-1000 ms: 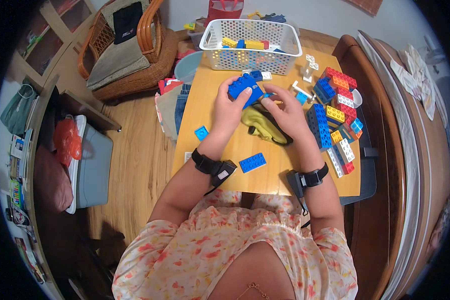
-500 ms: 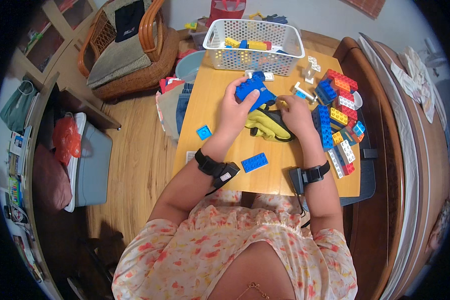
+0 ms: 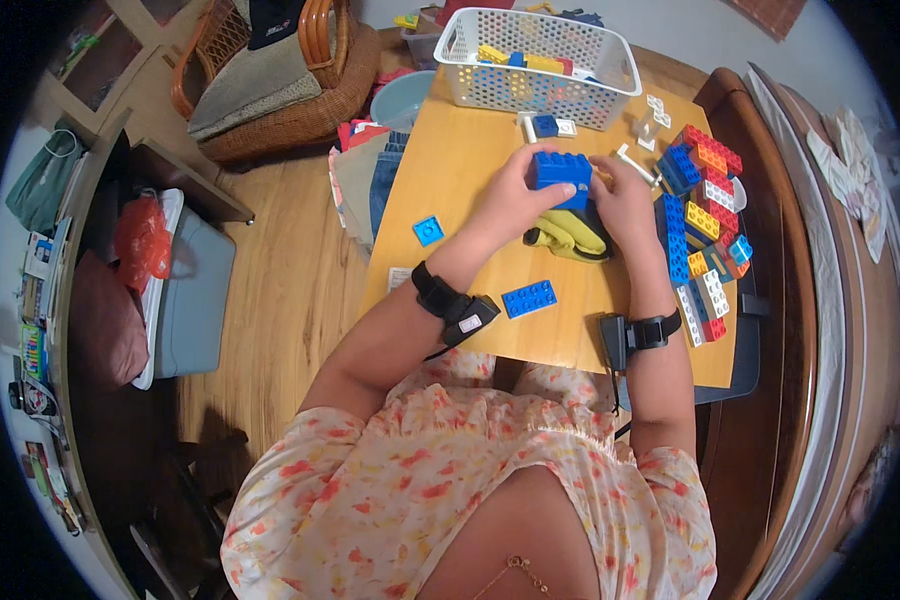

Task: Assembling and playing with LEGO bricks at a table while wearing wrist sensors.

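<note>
In my left hand (image 3: 515, 200) is a large blue toy building block (image 3: 563, 172), its studs facing up and my thumb lying across its near side. Close against the block's right end, my right hand (image 3: 625, 200) is closed on part of a yellow and black cloth (image 3: 573, 238). The rest of the cloth lies bunched on the table beneath both hands. Its gripped part is mostly hidden by my fingers. A flat blue brick (image 3: 529, 299) rests nearer to me, and a small light-blue square brick (image 3: 428, 231) lies off to the left.
A white perforated basket (image 3: 538, 100) with several bricks stands at the table's far side. Beside it lie a small dark-blue brick (image 3: 545, 126) on white pieces and a white stand-like piece (image 3: 653, 123). Many coloured bricks (image 3: 705, 215) crowd the right edge.
The blue block has been turned from a tilt to studs up and now sits closer to my right hand. My view has shifted, so the table appears farther right and higher.
</note>
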